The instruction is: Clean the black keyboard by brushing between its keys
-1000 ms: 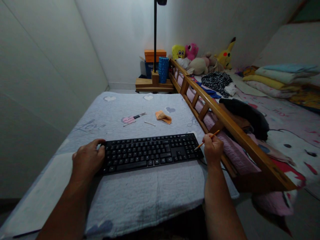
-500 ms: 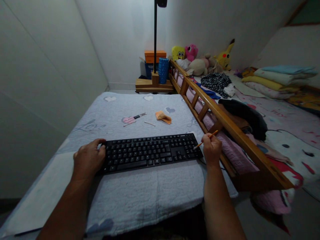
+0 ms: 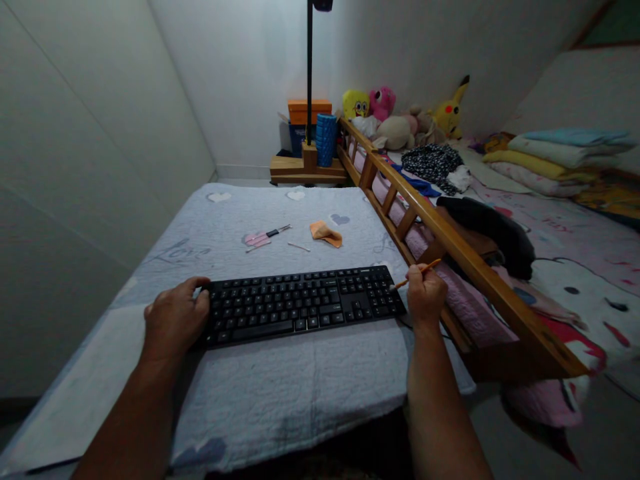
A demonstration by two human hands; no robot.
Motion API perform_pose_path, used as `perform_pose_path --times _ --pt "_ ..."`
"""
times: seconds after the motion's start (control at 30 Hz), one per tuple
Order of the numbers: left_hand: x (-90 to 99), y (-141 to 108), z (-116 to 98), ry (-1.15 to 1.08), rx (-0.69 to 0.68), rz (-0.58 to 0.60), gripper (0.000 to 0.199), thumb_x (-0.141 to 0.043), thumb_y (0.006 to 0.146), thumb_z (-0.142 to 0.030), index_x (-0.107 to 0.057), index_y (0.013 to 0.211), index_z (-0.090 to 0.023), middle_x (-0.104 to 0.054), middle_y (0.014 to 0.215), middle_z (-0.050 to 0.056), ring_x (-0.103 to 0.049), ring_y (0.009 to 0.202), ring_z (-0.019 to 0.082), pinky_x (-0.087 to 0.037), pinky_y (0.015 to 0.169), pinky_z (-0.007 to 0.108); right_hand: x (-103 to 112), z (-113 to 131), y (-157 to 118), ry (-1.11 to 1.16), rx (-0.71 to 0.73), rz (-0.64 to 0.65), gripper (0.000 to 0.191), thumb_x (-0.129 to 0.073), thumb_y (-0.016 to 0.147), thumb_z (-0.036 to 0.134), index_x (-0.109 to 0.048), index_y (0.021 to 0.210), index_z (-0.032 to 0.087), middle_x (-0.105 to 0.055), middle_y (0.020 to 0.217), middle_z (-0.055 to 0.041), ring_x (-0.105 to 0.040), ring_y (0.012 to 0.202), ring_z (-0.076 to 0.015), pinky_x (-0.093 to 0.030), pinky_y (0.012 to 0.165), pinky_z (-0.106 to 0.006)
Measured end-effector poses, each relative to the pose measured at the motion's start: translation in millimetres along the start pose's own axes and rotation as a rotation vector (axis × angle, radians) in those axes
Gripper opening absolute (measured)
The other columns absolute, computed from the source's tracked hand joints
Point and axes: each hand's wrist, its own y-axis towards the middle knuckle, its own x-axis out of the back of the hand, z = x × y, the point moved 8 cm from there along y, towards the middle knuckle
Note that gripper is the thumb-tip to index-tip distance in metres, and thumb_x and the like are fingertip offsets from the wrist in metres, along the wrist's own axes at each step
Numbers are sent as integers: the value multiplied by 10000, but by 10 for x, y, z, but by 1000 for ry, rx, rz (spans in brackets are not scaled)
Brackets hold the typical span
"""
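A black keyboard (image 3: 280, 308) lies across the cloth-covered table (image 3: 300, 380). My left hand (image 3: 177, 313) grips its left end, thumb and fingers at the edge. Beyond the right end, my right hand (image 3: 426, 293) is closed round a thin orange brush (image 3: 427, 267), whose pale tip is over the number keys at the right. Whether the tip touches them cannot be made out. Behind the keyboard lie an orange cloth (image 3: 326, 234), a cotton swab (image 3: 299, 247), another swab (image 3: 258, 247) and a thin tool with a black middle (image 3: 273, 233).
A wooden bed rail (image 3: 450, 240) runs close along the right of the table. Past it is a bed with folded bedding (image 3: 565, 157), clothes and plush toys. A black pole (image 3: 309, 73) on a wooden base stands behind the table, beside a blue roller (image 3: 327, 140).
My right hand has moved slightly right and up, and the brush tip has shifted away from me over the number keys. My left hand stays on the keyboard's left end.
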Motion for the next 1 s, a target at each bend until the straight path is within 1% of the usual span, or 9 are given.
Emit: perform_pose_path --times 0.07,0.13,0.27,0.33,0.5,0.63,0.73,0.83,1.0 --pt "0 -1 -3 4 1 5 493 -321 972 -349 -657 1285 -168 -721 1180 189 -622 1183 363 -450 972 481 36 0 -3 12 -5 -31 340 -474 888 461 -611 688 222 -657 640 -62 -626 684 -257 -429 674 -349" --pt "-3 -1 -1 3 7 12 503 -316 969 -350 -654 1293 -165 -718 1193 194 -620 1187 367 -452 971 484 32 28 -4 46 9 -28 344 -476 901 470 -621 711 221 -663 653 -53 -631 693 -251 -437 680 -343" --pt "0 4 -2 -2 9 6 494 -319 967 -345 -654 1288 -176 -721 1213 179 -618 1192 357 -459 968 475 -59 75 -5 80 23 49 367 -484 918 503 -653 766 214 -637 614 -25 -625 658 -235 -451 677 -334" --pt "1 7 -3 7 11 7 489 -321 970 -345 -653 1289 -182 -723 1220 170 -618 1196 350 -459 971 469 -87 79 -6 67 23 66 370 -487 914 506 -658 768 211 -640 615 -27 -628 656 -235 -455 685 -337" --pt "9 0 -14 7 13 18 502 -312 968 -342 -647 1301 -173 -720 1222 178 -620 1195 354 -458 979 472 -43 48 9 11 13 55 367 -471 882 488 -636 703 213 -688 666 -77 -650 689 -261 -442 677 -349" --pt "22 -6 -22 21 3 7 505 -315 964 -338 -653 1298 -166 -728 1189 183 -630 1164 353 -464 970 468 53 24 35 -53 6 51 355 -458 858 453 -595 620 227 -626 566 -58 -603 604 -242 -389 609 -334" --pt "8 -1 -12 29 3 5 508 -312 965 -344 -657 1295 -170 -732 1172 182 -634 1156 350 -466 965 464 111 36 43 -54 14 40 355 -461 844 430 -570 568 234 -584 513 -44 -572 563 -226 -368 582 -326" --pt "-1 8 3 28 1 -11 499 -312 969 -347 -657 1290 -183 -733 1176 170 -634 1157 341 -468 963 457 114 69 30 -4 19 32 351 -472 862 441 -606 618 227 -599 527 -35 -581 570 -223 -389 590 -324" --pt "-15 15 13 23 3 -6 502 -310 971 -350 -650 1296 -175 -726 1186 176 -628 1165 345 -468 962 462 2 143 -3 70 46 96 366 -507 896 498 -683 759 208 -626 568 -18 -623 606 -225 -454 651 -333"
